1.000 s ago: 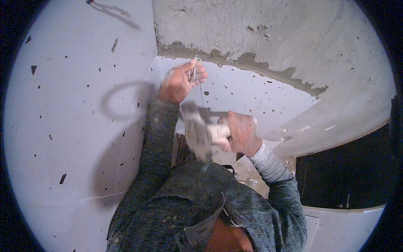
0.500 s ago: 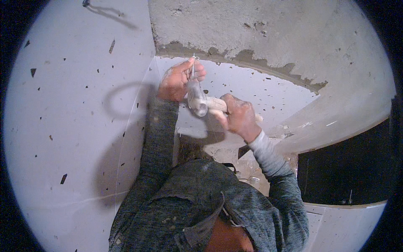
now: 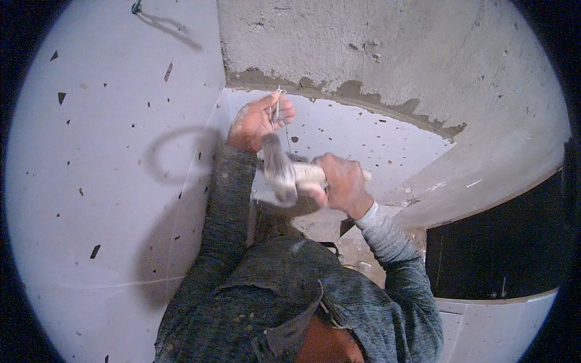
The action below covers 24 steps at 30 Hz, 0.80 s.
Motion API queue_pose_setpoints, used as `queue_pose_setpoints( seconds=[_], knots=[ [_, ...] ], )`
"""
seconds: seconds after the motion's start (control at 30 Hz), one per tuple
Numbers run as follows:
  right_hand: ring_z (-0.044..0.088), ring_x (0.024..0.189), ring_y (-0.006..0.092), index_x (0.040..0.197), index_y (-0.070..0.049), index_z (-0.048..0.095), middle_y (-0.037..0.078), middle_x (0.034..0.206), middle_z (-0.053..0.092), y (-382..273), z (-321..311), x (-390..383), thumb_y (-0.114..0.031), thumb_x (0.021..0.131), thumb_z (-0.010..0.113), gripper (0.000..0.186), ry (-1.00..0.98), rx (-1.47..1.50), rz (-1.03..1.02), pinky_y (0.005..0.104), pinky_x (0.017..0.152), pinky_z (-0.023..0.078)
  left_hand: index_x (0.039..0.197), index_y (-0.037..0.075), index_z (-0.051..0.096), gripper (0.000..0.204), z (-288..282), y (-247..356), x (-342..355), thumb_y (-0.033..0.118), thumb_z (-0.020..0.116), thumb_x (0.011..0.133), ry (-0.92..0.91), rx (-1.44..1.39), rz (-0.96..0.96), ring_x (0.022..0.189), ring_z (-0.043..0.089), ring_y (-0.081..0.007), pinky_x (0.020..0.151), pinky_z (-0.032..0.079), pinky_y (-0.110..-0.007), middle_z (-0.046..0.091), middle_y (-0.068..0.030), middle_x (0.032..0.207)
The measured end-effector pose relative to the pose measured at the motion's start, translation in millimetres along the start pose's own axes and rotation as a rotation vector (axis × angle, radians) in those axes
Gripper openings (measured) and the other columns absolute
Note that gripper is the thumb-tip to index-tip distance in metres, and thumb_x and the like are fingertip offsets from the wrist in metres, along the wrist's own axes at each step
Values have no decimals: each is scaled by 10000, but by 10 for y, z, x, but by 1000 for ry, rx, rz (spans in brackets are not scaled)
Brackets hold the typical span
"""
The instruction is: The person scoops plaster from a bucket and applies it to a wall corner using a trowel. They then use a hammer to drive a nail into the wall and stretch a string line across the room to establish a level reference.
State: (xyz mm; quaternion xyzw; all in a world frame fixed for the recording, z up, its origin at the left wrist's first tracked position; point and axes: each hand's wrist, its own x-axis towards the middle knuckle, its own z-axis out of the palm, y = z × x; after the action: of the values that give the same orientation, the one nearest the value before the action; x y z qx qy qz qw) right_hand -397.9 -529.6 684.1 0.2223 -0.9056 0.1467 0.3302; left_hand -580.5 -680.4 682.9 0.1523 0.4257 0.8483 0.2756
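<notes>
My left hand (image 3: 249, 125) is raised to the top edge of a white panel with dark flecks (image 3: 339, 130). Between its thumb and fingers it pinches a thin metal nail (image 3: 278, 111), whose tip points at the rough strip above the panel. A thin string (image 3: 288, 139) is looped at the nail and hangs down past the fingers. My right hand (image 3: 346, 184) is wrapped round the pale wooden handle of a hammer (image 3: 279, 174). Its metal head, smeared by motion, is just below the nail and apart from it.
A bare grey cement wall (image 3: 393, 36) rises above the panel, with a ragged mortar strip (image 3: 357, 92) along the joint. Close on the left stands another flecked white wall (image 3: 121, 199), with a hook-like fitting (image 3: 136, 8) high up. A dark opening (image 3: 490, 242) lies at right.
The hammer has swung down, away from the nail's lower end, with my right hand dropping a little. My left hand keeps its pinch at the same spot on the wall.
</notes>
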Motion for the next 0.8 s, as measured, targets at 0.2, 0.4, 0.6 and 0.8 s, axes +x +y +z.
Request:
queue_pose_setpoints(
  seconds=[0.2,0.4,0.6,0.8],
  knots=[
    [565,516,271,852,-72,517,98,684,552,182,152,75,-456,806,658,412,-43,-38,188,391,465,439,1081,-39,539,369,4,2,-6,302,557,940,17,26,11,888,627,-249,832,515,-383,607,-145,986],
    [564,512,272,889,-67,541,98,686,554,-17,-12,12,-466,788,673,432,14,60,-101,397,467,443,1099,-45,529,390,-24,-26,14,306,565,934,-19,-14,4,904,622,-247,843,513,-379,607,-136,999],
    [601,554,326,931,-60,523,137,662,592,109,104,78,-459,819,639,430,-156,-157,275,405,477,462,1096,-49,527,405,27,30,-4,322,552,935,9,25,-7,930,614,-243,831,508,-376,606,-142,1019],
    [621,607,373,915,-68,572,159,739,633,173,124,-64,-386,776,713,375,0,283,260,418,543,498,1084,-59,532,441,33,-3,-57,360,516,946,-23,66,49,810,636,-231,786,509,-354,641,-132,909]
  ],
)
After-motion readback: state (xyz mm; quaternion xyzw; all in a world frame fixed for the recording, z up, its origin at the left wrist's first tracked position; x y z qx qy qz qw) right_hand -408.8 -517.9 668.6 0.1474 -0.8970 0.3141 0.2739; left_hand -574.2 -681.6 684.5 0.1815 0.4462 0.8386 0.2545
